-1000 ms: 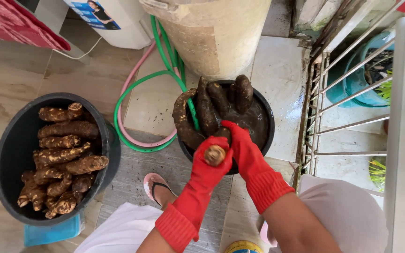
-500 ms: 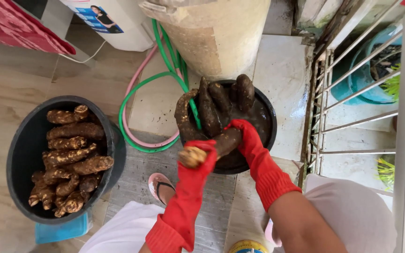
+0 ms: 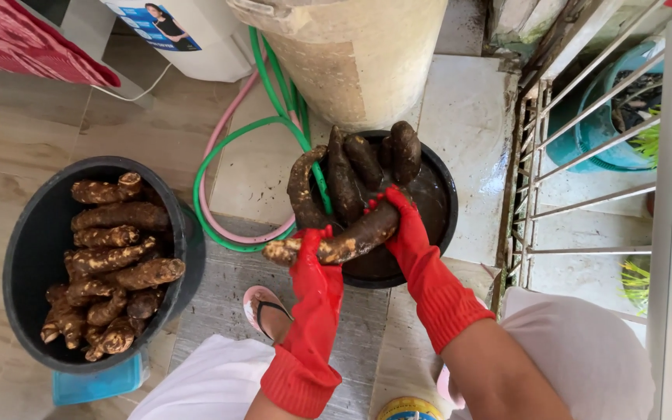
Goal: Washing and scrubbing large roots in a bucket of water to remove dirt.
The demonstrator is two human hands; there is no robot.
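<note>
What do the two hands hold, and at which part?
One muddy root: left hand near its cut end, right hand at the other end.

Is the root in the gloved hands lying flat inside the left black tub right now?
No. Both hands, left hand and right hand, hold the root over the water-filled black basin.

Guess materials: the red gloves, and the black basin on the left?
Gloves, left hand and right hand: probably rubber or latex, going by the smooth, glossy red surface and soft folds at the cuffs. Both grip one root. Black basin: likely moulded plastic, with a matte, even wall and rolled rim.
</note>
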